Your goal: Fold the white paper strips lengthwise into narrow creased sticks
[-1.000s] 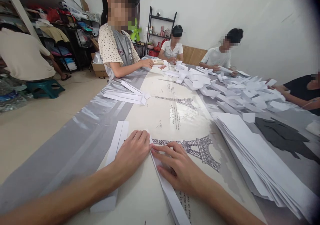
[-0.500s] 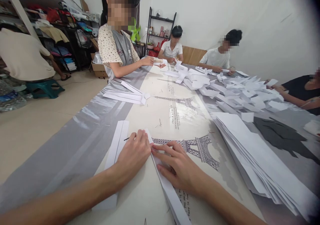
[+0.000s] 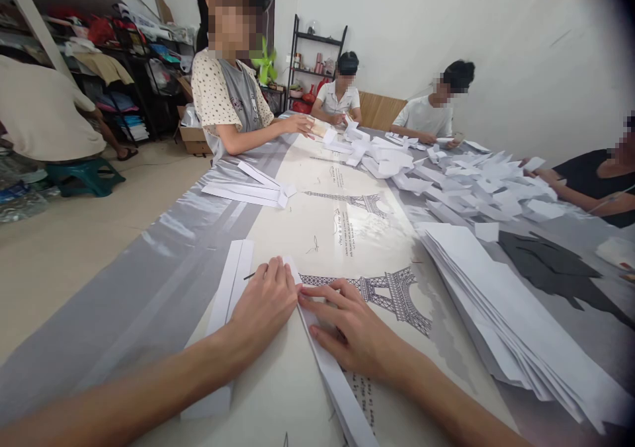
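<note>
A long folded white paper strip (image 3: 337, 384) lies on the table runner printed with Eiffel towers. My left hand (image 3: 265, 305) presses on its upper part, fingers curled together, with a thin dark stick-like thing poking out at the left; what the palm hides cannot be seen. Fingers spread, my right hand (image 3: 342, 325) rests along the strip's right edge, its fingertips touching the left hand's. Partly under my left forearm lies another white paper (image 3: 231, 295) with a dark line along it.
At the right is a stack of long white papers (image 3: 496, 308), beside black sheets (image 3: 550, 262). Folded white pieces (image 3: 476, 182) are heaped farther back. White strips (image 3: 243, 192) lie at the left edge. Several people sit or stand around the table.
The standing person's hands across the table have moved apart slightly over a pale item. The view has shifted a little; my hands keep nearly the same place on the strip.
</note>
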Tool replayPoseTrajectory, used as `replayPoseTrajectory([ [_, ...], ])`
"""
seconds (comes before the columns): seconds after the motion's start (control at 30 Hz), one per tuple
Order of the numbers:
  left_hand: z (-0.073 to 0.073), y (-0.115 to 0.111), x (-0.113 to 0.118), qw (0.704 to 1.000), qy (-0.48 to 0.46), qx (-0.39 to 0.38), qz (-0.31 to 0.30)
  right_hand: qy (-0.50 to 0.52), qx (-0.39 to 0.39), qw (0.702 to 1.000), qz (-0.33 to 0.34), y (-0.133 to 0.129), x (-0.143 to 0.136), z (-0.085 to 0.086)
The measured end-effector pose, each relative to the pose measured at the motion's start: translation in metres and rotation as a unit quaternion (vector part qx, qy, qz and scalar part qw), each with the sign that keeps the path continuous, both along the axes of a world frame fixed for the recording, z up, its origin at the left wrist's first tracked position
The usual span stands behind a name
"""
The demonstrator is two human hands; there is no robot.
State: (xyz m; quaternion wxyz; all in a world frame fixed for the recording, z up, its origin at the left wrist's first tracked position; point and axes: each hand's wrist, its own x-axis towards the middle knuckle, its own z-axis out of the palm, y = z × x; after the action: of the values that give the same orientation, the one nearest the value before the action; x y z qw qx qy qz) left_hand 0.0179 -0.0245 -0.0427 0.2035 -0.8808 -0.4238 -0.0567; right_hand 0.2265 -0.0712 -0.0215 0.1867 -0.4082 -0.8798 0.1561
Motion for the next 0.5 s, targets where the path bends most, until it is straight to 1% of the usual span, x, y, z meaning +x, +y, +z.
replayPoseTrajectory([
  [0.13, 0.005, 0.001, -0.002, 0.999, -0.022, -0.025, -0.014, -0.004, -0.003, 1.000, -0.001, 0.001, 0.002, 0.000],
  [0.2, 0.009, 0.002, -0.004, 0.999, -0.002, -0.023, -0.024, -0.009, -0.006, 1.000, -0.002, 0.002, 0.002, 0.000],
  [0.27, 0.013, 0.006, -0.008, 0.998, 0.024, -0.030, -0.048, -0.015, -0.011, 1.000, -0.006, 0.002, 0.003, 0.001],
  [0.33, 0.014, 0.012, -0.012, 0.997, 0.029, -0.041, -0.065, -0.020, -0.014, 1.000, -0.008, 0.001, 0.003, 0.001],
  [0.43, 0.012, 0.023, -0.018, 0.997, 0.012, -0.065, -0.039, -0.026, -0.010, 1.000, -0.010, 0.000, 0.003, 0.002],
  [0.5, 0.013, 0.028, -0.021, 0.995, 0.008, -0.100, -0.025, -0.033, -0.011, 0.999, -0.009, -0.001, 0.003, 0.003],
])
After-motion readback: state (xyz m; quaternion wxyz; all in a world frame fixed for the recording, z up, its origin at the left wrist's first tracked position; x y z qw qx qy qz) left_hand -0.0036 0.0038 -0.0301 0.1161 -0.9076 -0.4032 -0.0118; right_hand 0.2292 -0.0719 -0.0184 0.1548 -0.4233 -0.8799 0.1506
